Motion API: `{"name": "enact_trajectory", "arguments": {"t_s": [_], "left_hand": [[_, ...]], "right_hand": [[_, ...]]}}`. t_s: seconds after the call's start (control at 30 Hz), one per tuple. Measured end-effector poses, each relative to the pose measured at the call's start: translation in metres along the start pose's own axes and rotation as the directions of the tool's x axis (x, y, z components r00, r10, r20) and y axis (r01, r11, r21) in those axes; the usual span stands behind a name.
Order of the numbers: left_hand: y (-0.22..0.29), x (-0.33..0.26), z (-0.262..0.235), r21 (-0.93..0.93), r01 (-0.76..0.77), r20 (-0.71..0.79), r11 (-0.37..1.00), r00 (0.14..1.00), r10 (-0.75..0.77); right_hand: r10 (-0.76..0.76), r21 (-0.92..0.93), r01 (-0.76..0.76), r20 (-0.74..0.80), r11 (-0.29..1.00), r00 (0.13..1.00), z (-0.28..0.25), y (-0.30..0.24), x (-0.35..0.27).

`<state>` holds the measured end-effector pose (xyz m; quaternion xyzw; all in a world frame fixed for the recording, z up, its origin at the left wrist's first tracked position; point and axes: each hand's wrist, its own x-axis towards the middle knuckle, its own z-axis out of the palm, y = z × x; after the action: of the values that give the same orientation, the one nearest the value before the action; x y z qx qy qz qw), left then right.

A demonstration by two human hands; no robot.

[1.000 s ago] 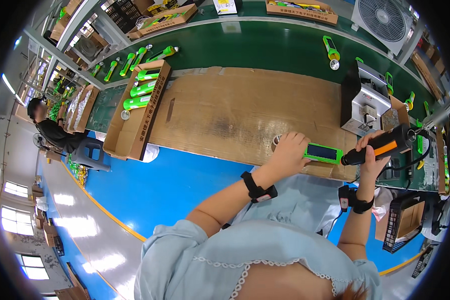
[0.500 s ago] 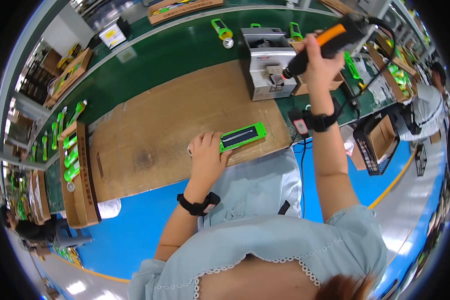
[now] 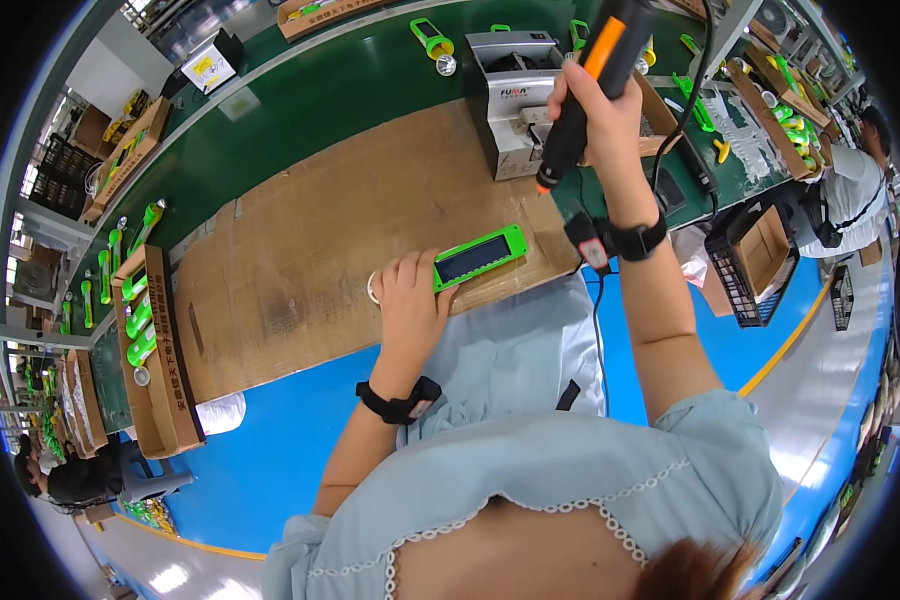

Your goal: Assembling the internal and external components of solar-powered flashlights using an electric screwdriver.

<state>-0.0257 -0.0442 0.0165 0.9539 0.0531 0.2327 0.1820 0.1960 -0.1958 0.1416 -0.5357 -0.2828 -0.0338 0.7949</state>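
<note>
My left hand (image 3: 410, 300) is wrapped round one end of a green flashlight (image 3: 518, 238) with a dark solar panel on its face. The flashlight lies on a brown cardboard sheet (image 3: 300, 250), and its pale round end peeks out left of my fingers. Raised at the upper right, my right hand (image 3: 605, 115) grips a black and orange electric screwdriver (image 3: 570, 125). Its tip points down, above the sheet's right side and in front of a grey screw feeder (image 3: 490, 85). Whether a screw sits on the tip is too small to tell.
A carton (image 3: 185, 420) of green flashlights stands at the left table edge. Behind the sheet, an opened green flashlight (image 3: 430, 38) lies on the green table (image 3: 340, 90). A black crate (image 3: 740, 300) stands at the right. The screwdriver's cable (image 3: 685, 120) hangs beside my right hand. Other people are at both sides.
My right hand has drawn the screwdriver away from the screw feeder, leftward and nearer, turning its tip more steeply down. My left hand keeps its hold on the flashlight.
</note>
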Motion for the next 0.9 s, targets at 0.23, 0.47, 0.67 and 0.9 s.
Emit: {"name": "enact_trajectory", "arguments": {"t_s": [0.23,0.47,0.67,0.9], "left_hand": [[0.003,-0.006,0.003,0.040,-0.006,-0.053,0.999,0.999,0.009],[0.002,-0.006,0.005,0.045,-0.001,-0.059,0.999,0.998,0.003],[0.001,-0.004,0.003,0.023,-0.013,-0.072,1.000,0.997,0.015],[-0.004,0.002,-0.001,-0.017,-0.017,-0.025,1.000,1.000,0.016]], "right_hand": [[-0.078,0.081,0.072,0.075,0.994,0.994,0.003,-0.007,-0.063],[-0.121,0.038,0.120,0.019,0.992,0.992,0.007,-0.002,-0.063],[-0.130,-0.004,0.130,0.017,0.991,0.991,0.016,0.006,-0.063],[-0.064,-0.017,0.063,-0.022,0.998,0.998,0.025,0.015,-0.051]]}}
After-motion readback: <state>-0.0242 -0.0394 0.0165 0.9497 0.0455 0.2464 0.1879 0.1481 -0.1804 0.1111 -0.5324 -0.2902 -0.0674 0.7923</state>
